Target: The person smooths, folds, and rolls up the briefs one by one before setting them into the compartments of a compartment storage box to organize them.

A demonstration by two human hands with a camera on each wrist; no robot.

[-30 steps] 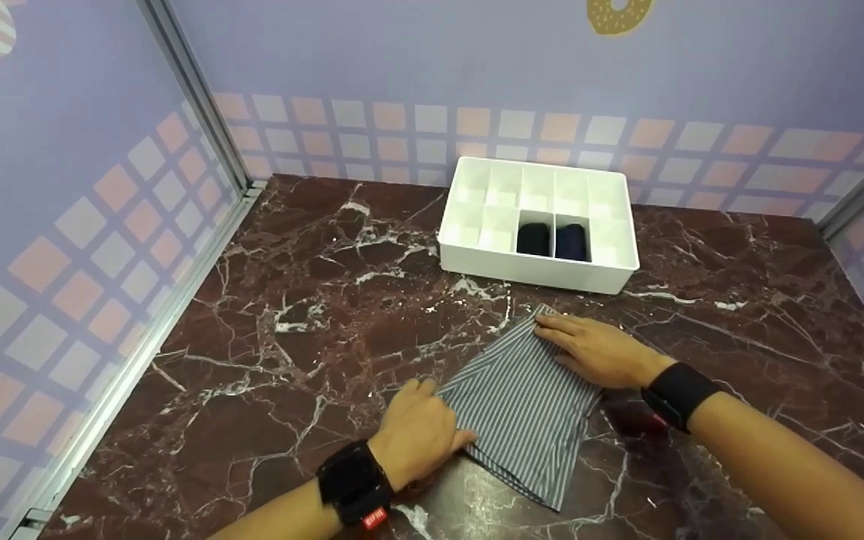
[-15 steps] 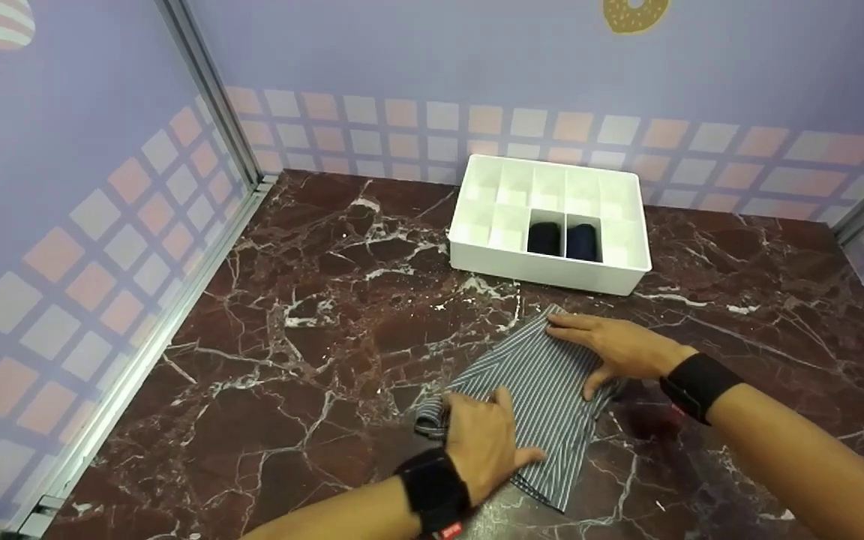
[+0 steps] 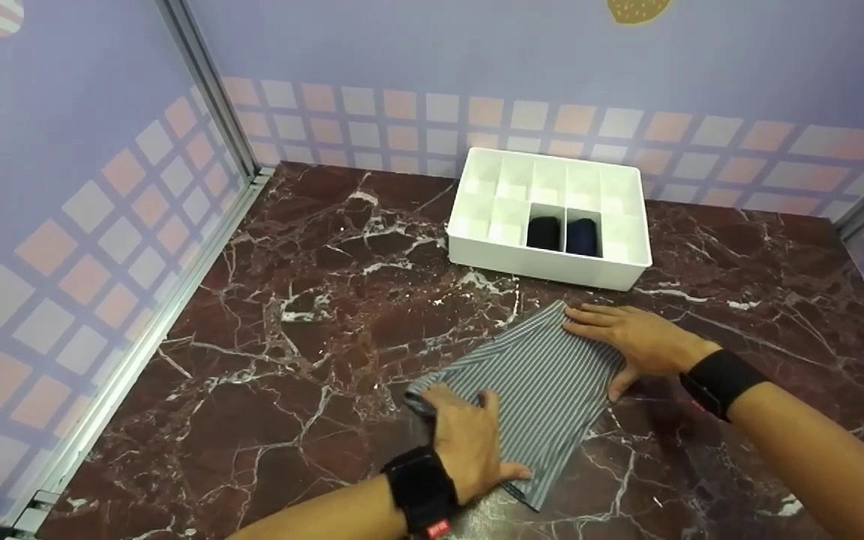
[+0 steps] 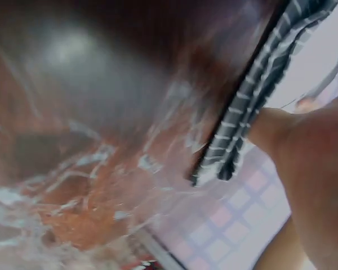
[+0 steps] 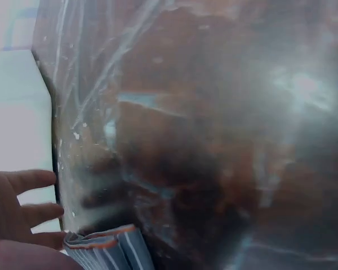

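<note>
A folded cloth with grey and white stripes [image 3: 544,386] lies aslant on the marble-patterned table. My left hand [image 3: 469,442] rests on its near left part, fingers spread and thumb stretched to the right. Across the far right corner lies my right hand [image 3: 638,341], its fingers fairly straight and its thumb at the cloth's right edge. In the left wrist view the striped cloth [image 4: 236,121] shows layered edges beside the left hand [image 4: 310,140]. The right wrist view has a folded end of the cloth [image 5: 110,247] near the right fingers [image 5: 36,214].
Beyond the cloth stands a white divided box [image 3: 544,262]. Two of its front compartments hold dark bundles, one black [image 3: 544,233] and one navy [image 3: 582,238]. Patterned walls [image 3: 372,52] enclose the back and sides of the table [image 3: 274,420].
My left hand moved right onto the cloth, then slightly back left. My right hand shifted a little right. The cloth's left edge, curled up half a second ago, now lies flatter and farther left.
</note>
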